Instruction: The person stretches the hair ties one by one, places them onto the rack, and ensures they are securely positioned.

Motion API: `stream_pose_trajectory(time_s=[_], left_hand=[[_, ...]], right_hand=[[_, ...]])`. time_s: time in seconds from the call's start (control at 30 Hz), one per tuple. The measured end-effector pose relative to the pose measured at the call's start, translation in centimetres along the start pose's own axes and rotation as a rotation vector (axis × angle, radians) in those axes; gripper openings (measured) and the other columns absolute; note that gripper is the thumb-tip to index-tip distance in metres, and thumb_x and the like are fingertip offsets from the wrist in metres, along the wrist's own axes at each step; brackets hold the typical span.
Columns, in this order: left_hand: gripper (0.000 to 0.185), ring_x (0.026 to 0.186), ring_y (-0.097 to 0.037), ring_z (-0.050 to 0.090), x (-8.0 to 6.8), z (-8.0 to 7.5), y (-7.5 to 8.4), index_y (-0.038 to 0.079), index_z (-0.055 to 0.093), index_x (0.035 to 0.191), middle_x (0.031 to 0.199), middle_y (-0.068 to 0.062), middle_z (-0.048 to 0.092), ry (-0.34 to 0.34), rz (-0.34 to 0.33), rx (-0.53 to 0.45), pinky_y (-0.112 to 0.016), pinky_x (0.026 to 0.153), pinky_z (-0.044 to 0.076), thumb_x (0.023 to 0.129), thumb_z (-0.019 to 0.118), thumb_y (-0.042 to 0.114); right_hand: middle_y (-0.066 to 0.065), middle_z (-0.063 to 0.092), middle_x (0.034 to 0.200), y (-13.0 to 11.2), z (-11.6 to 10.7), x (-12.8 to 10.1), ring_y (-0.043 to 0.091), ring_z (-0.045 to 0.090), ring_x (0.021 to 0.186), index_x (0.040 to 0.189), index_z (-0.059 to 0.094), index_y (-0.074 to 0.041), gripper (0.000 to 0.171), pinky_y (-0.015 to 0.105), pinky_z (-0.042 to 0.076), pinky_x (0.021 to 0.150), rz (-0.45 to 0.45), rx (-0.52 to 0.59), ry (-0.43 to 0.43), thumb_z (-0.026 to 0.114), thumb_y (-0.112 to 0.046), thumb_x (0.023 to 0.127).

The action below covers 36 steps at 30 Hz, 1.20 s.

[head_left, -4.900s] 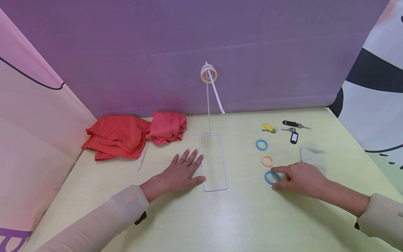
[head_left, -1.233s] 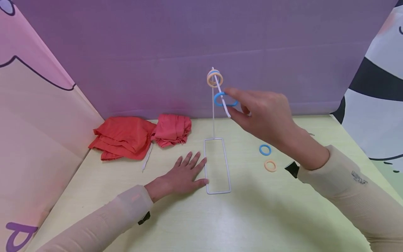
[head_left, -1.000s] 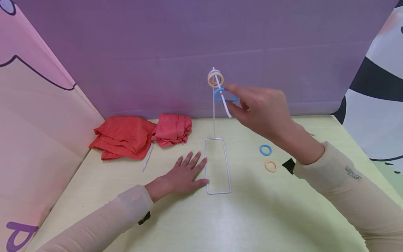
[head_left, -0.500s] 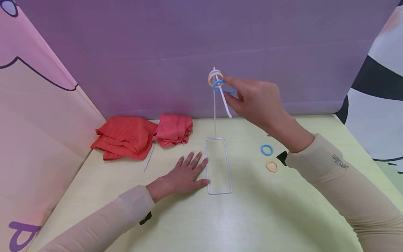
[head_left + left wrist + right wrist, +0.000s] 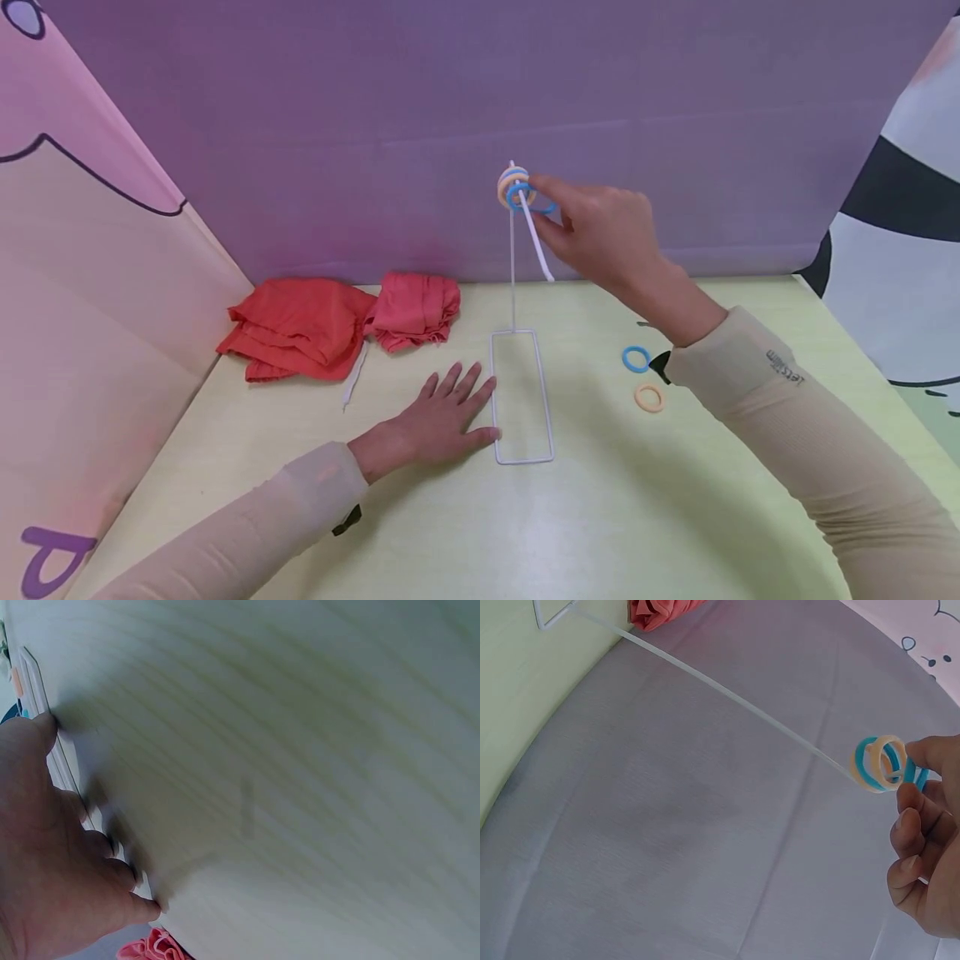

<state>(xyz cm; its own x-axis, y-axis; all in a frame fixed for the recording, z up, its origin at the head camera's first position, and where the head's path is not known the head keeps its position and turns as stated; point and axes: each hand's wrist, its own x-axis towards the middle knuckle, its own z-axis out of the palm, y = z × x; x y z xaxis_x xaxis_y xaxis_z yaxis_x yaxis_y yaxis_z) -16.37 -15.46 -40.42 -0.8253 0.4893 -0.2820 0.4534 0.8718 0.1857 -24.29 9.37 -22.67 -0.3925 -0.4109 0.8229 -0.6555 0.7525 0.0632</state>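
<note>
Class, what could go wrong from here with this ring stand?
The right hand pinches the blue ring around the thin arm, so a sideways tug might tip the stand. It might also jostle the hanging rings. If the left hand lifted off the base, steadiness could suffer.

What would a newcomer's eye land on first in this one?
Probably the right hand, just right of centre in the head view, pinching a blue ring round the arm of the white stand. Next, likely, the bright red cloths at the far left of the table, then the left hand, spread at the stand's base.
</note>
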Motion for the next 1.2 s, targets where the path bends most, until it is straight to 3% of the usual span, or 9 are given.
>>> stream_pose_trajectory(time_s=[0.33,0.77,1.1,1.2], left_hand=[[0.083,0.157,-0.038,-0.006,0.1,-0.2,0.0,0.024,0.009,0.163,0.171,-0.007,-0.001,0.008,0.008,0.003,-0.063,0.124,0.004,0.099,0.039,0.067],[0.084,0.157,-0.037,-0.005,-0.4,-0.3,0.1,0.025,0.007,0.163,0.171,-0.006,-0.002,0.012,-0.002,0.007,-0.063,0.124,0.004,0.098,0.038,0.068],[0.083,0.157,-0.037,-0.006,-0.1,-0.4,0.2,0.025,0.007,0.163,0.171,-0.006,-0.003,0.003,0.0,0.007,-0.062,0.124,0.004,0.098,0.038,0.068],[0.084,0.157,-0.037,-0.006,0.0,-0.4,0.1,0.026,0.005,0.163,0.171,-0.005,-0.004,0.005,-0.004,0.018,-0.062,0.124,0.003,0.098,0.037,0.069]], right_hand=[[0.004,0.064,0.061,0.2,0.5,0.7,0.024,0.056,0.05,0.116,0.073,-0.02,0.025,0.038,0.032,0.04,0.05,0.0,-0.015,0.068,-0.025,0.092],[0.006,0.064,0.06,0.1,0.5,0.7,0.029,0.054,0.049,0.12,0.072,-0.023,0.028,0.04,0.031,0.039,0.079,-0.038,-0.043,0.065,-0.029,0.094],[0.005,0.064,0.065,0.6,-0.8,-0.1,0.027,0.058,0.056,0.134,0.065,-0.024,0.042,0.043,0.039,0.044,0.093,-0.04,-0.13,0.066,-0.04,0.095],[0.003,0.061,0.068,0.8,-1.9,-1.0,0.023,0.055,0.058,0.14,0.06,-0.028,0.049,0.04,0.037,0.046,0.125,-0.01,-0.214,0.068,-0.042,0.093]])
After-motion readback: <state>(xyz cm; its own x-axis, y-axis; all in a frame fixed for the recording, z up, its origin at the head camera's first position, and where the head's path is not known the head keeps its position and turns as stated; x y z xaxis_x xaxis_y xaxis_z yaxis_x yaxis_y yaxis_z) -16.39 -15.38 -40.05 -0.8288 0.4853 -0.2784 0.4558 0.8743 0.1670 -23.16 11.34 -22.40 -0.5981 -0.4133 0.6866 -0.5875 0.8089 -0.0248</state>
